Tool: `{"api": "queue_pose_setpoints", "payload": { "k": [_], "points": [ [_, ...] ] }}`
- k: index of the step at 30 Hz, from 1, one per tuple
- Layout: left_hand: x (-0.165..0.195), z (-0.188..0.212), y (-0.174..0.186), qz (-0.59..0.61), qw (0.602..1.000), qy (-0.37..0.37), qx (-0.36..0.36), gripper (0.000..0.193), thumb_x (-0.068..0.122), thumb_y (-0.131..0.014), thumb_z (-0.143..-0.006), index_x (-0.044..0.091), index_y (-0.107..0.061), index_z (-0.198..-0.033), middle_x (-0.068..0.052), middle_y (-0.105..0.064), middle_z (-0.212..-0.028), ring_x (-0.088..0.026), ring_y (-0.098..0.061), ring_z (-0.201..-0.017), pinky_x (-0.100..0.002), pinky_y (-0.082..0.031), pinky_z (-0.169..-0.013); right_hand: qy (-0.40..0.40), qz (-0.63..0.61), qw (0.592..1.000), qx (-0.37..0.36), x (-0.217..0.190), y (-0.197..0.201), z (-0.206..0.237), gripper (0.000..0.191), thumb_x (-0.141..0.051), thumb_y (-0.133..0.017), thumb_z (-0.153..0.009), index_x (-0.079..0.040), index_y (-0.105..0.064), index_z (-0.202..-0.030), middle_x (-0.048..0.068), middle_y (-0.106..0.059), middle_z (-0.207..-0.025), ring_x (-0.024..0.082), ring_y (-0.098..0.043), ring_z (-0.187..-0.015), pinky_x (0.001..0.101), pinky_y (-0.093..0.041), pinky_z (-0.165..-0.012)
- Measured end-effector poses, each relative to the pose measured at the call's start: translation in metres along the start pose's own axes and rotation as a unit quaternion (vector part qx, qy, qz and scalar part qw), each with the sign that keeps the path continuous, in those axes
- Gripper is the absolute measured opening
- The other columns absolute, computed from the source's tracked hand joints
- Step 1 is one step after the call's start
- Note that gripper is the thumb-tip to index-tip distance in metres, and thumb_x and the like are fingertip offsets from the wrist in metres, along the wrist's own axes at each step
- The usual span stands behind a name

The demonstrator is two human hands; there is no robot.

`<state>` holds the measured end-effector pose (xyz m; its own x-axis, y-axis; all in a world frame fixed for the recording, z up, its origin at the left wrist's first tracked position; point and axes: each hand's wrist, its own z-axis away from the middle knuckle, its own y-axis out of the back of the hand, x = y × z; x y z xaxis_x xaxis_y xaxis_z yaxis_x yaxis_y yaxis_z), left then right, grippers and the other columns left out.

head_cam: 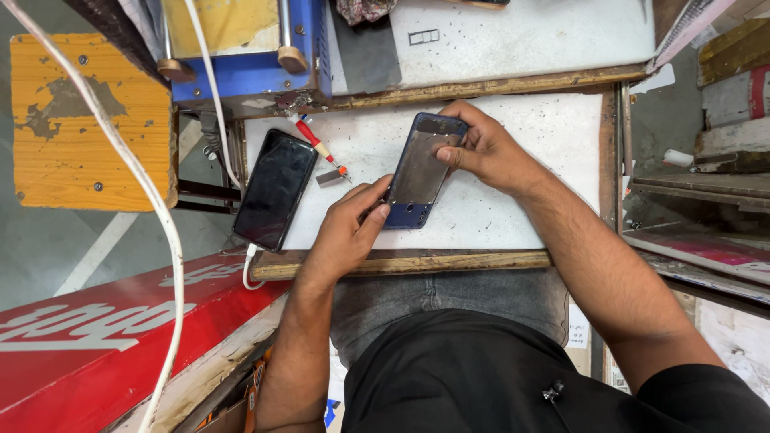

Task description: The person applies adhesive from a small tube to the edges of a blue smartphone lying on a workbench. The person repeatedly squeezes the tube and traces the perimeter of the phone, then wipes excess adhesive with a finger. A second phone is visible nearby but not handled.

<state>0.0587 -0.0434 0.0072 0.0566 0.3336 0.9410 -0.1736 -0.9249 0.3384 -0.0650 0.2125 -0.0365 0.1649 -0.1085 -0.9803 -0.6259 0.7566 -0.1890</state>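
Observation:
A blue phone frame (419,172) with a dull grey inner plate lies on the white worktop (521,144). My left hand (346,228) grips its lower left corner, thumb on the edge. My right hand (481,148) holds its upper right side, thumb pressing on the plate near the top. A black phone (275,188) lies screen up to the left, with a white cable (250,265) plugged into its bottom end.
A red-handled tool (319,150) and a small metal blade (329,177) lie between the two phones. A blue machine (249,48) stands at the back left, a yellow stool (88,120) at the far left, a red board (104,337) below.

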Motion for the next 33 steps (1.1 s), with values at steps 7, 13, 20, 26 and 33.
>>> {"api": "queue_pose_setpoints", "payload": {
  "k": [7, 13, 20, 26, 33],
  "points": [
    [0.002, -0.017, -0.027, -0.043, 0.991, -0.014, 0.129, 0.021, 0.017, -0.063, -0.104, 0.001, -0.070, -0.116, -0.010, -0.072, -0.093, -0.016, -0.068, -0.077, -0.030, -0.053, -0.065, -0.013, 0.016, 1.000, 0.018, 0.003, 0.007, -0.002, 0.037, -0.027, -0.071, -0.098, -0.007, -0.051, -0.122, 0.011, -0.072, -0.100, 0.020, -0.075, -0.095, 0.0387, -0.070, -0.078],
    [-0.001, -0.034, -0.037, -0.135, 0.975, 0.102, 0.143, 0.029, 0.027, -0.069, -0.105, 0.002, -0.068, -0.093, -0.014, -0.066, -0.071, -0.022, -0.062, -0.061, -0.035, -0.048, -0.062, 0.015, 0.040, 0.999, 0.017, 0.001, 0.001, 0.000, 0.038, -0.028, -0.071, -0.099, -0.007, -0.051, -0.123, 0.011, -0.071, -0.103, 0.020, -0.074, -0.097, 0.0385, -0.070, -0.079],
    [0.004, -0.007, -0.007, -0.028, 0.998, -0.006, 0.054, 0.030, 0.012, -0.062, -0.102, 0.001, -0.066, -0.129, -0.014, -0.072, -0.106, -0.018, -0.070, -0.092, -0.031, -0.055, -0.076, -0.007, 0.021, 1.000, 0.010, -0.001, -0.001, -0.002, 0.039, -0.028, -0.071, -0.097, -0.007, -0.051, -0.123, 0.011, -0.072, -0.101, 0.019, -0.075, -0.097, 0.0377, -0.070, -0.079],
    [-0.002, -0.003, -0.002, 0.010, 0.999, 0.044, 0.001, 0.039, 0.011, -0.062, -0.100, 0.000, -0.062, -0.138, -0.011, -0.071, -0.105, -0.015, -0.067, -0.093, -0.029, -0.055, -0.081, 0.000, 0.014, 1.000, 0.009, 0.000, 0.000, -0.001, 0.038, -0.028, -0.071, -0.099, -0.006, -0.051, -0.123, 0.011, -0.071, -0.103, 0.019, -0.074, -0.098, 0.0388, -0.070, -0.080],
    [-0.008, -0.024, -0.030, -0.085, 0.984, 0.081, 0.134, 0.027, 0.028, -0.067, -0.104, 0.002, -0.070, -0.097, -0.006, -0.067, -0.072, -0.013, -0.062, -0.063, -0.030, -0.049, -0.060, -0.006, 0.042, 0.999, 0.031, -0.002, -0.002, -0.001, 0.040, -0.030, -0.071, -0.097, -0.006, -0.051, -0.123, 0.012, -0.071, -0.102, 0.020, -0.075, -0.096, 0.0387, -0.070, -0.077]
  ]
}}
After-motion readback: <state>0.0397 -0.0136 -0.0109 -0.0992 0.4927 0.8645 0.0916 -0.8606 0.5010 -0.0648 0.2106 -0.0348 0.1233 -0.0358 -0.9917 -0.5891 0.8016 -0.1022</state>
